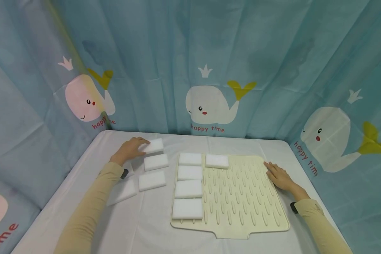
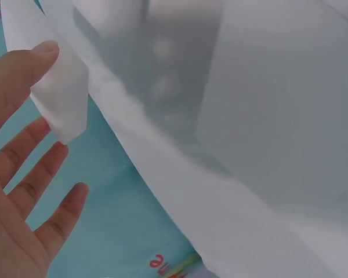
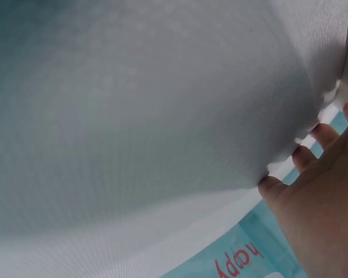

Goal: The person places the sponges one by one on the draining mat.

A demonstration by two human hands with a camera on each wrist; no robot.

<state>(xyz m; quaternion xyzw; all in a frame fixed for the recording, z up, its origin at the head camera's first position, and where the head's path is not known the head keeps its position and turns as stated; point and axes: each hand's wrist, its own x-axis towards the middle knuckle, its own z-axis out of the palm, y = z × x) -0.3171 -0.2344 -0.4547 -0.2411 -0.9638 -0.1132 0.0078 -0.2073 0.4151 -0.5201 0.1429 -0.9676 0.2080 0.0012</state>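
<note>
My left hand [image 1: 131,150] pinches a white sponge block [image 1: 155,145] at the back left of the table. In the left wrist view the thumb lies on one face of that sponge [image 2: 66,98], with fingertips at its other side. A cream ridged drying mat [image 1: 238,192] with a short spout at its front lies to the right. Several white sponges [image 1: 189,189] form a column along its left edge, and one more sponge [image 1: 217,161] lies at its back edge. My right hand [image 1: 280,178] rests at the mat's right edge, fingers extended.
Left of the mat, more loose sponges lie on the white tablecloth [image 1: 155,218], among them a middle sponge [image 1: 156,162] and a nearer sponge [image 1: 152,180]. Another sponge [image 1: 125,192] is partly hidden by the left sleeve. A blue whale-print curtain [image 1: 165,106] surrounds the table.
</note>
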